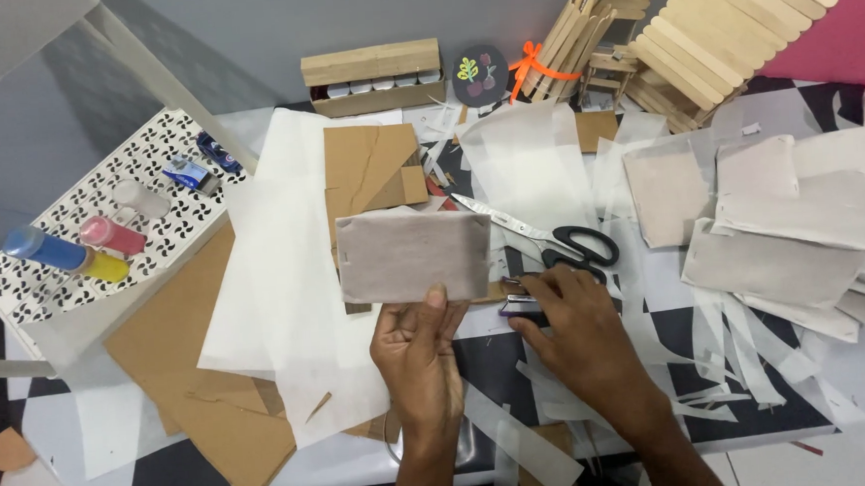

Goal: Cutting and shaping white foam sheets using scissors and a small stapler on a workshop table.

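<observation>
Grey paper-wrapped rectangular packet point(409, 256), held flat, small dark stapler point(521, 303) beside its right corner

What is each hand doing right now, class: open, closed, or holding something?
Left hand: closed on the lower edge of a grey paper-wrapped rectangle, thumb on top.
Right hand: closed on a small dark stapler beside the black-handled scissors.

Craft table: scissors point(551, 239), ice-cream-stick models point(708, 31), paint bottles point(68, 252)
</observation>
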